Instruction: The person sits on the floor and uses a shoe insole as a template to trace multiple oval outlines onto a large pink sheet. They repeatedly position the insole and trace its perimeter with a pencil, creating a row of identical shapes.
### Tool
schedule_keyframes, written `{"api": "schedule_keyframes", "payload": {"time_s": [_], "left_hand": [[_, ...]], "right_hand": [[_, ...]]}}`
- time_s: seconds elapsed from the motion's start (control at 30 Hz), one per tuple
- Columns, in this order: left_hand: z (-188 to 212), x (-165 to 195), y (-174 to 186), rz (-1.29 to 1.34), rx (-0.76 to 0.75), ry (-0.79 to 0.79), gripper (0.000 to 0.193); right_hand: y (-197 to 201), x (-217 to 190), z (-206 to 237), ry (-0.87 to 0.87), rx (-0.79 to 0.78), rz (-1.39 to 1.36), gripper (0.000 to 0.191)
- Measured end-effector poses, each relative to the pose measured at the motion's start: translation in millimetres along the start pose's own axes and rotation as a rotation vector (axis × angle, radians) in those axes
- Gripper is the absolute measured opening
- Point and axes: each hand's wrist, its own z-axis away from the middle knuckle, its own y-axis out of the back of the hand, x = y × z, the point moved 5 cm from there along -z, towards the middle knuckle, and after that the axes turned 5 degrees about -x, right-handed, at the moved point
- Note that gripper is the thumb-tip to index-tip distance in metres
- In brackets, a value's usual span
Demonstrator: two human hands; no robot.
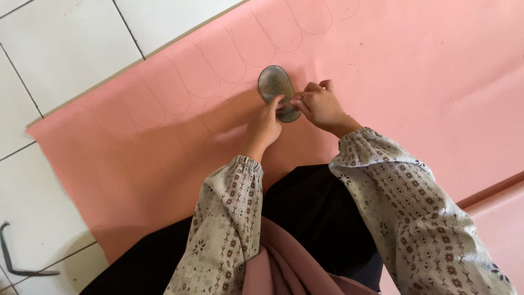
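Observation:
A large pink sheet (415, 71) lies flat on a white tiled floor. Several rounded outlines (180, 82) are drawn in pencil in rows on it. A grey-brown oval template (273, 84) rests on the sheet. My left hand (265, 125) presses its fingertips on the template's lower edge. My right hand (322, 104) is at the template's right side with fingers pinched together; whatever thin thing it holds is hidden by the fingers. Both arms wear patterned sleeves.
White floor tiles (60, 49) show at the left and top. A dark bent strap or wire (13, 257) lies on the tiles at bottom left. Black and pink clothing (305, 224) covers the sheet's near edge.

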Motion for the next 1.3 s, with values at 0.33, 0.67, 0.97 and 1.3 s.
{"api": "schedule_keyframes", "payload": {"time_s": [0.33,0.67,0.97,1.3], "left_hand": [[32,21,-44,-0.451,0.252,-0.234,0.054],[53,34,-76,-0.266,0.081,-0.371,0.070],[42,23,-79,-0.421,0.155,-0.248,0.075],[45,20,-76,-0.405,0.155,-0.224,0.077]], "right_hand": [[13,31,-6,-0.277,0.202,-0.075,0.018],[43,61,3,-0.525,-0.006,-0.317,0.022],[23,48,45,-0.170,0.179,0.117,0.052],[-1,61,44,-0.204,0.234,0.098,0.059]]}}
